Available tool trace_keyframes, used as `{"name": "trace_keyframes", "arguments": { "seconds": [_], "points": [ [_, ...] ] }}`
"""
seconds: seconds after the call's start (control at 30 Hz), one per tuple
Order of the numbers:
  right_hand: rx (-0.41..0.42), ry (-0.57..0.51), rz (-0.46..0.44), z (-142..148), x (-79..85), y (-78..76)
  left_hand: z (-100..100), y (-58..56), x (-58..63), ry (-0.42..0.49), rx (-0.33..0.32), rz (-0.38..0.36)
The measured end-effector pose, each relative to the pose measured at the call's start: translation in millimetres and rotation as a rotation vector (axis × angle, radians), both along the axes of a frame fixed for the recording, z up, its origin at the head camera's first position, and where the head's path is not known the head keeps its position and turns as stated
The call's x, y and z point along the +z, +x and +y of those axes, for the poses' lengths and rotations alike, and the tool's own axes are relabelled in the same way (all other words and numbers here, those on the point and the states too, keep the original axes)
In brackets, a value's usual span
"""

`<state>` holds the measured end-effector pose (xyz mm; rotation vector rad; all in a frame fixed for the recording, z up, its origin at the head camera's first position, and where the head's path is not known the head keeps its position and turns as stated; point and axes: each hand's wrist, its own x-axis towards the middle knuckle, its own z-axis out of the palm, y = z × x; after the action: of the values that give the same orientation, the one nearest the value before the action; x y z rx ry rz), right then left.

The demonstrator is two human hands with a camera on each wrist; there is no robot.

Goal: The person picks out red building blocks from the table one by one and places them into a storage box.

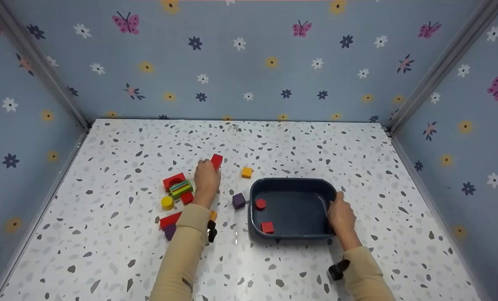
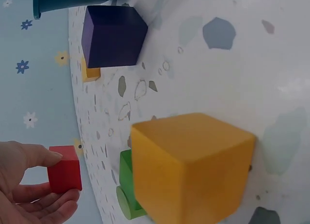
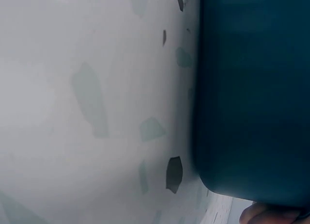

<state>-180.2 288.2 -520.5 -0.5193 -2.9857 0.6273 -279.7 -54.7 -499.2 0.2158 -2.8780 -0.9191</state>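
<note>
Between thumb and fingers my left hand (image 1: 207, 177) pinches a red block (image 1: 217, 161), which shows its square end in the left wrist view. My right hand (image 1: 341, 214) grips the right rim of a dark blue basin (image 1: 293, 237). Inside the basin lie a red round block (image 1: 260, 204) and a red square block (image 1: 267, 227). Just left of the basin sits a purple cube (image 1: 239, 201), with a yellow cube (image 1: 247, 172) behind it. Another yellow cube (image 2: 193, 161) looms large in the left wrist view, mostly hidden by my forearm in the head view.
Left of my left hand is a loose group: a red arch block (image 1: 174, 181), a green block (image 1: 181, 190), a small red block (image 1: 186, 197) and a yellow cylinder (image 1: 167, 203). Nearer lie a long red block (image 1: 170, 220) and a purple block (image 1: 170, 231). Patterned walls enclose the speckled table.
</note>
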Motion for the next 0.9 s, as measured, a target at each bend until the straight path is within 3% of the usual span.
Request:
{"name": "trace_keyframes", "arguments": {
  "seconds": [0.37, 0.7, 0.9],
  "points": [
    [-0.013, -0.016, -0.015, 0, 0.3, 0.2, 11, 8.9, 17.6, 0.069, -0.009, 0.103],
    [-0.007, -0.03, -0.017, 1, -0.4, -0.4, 33, 23.9, 36.2, 0.096, -0.065, 0.161],
    [0.01, -0.004, -0.011, 2, -1.5, -1.3, 44, 36.6, 44.4, 0.12, -0.124, 0.275]
  ]
}}
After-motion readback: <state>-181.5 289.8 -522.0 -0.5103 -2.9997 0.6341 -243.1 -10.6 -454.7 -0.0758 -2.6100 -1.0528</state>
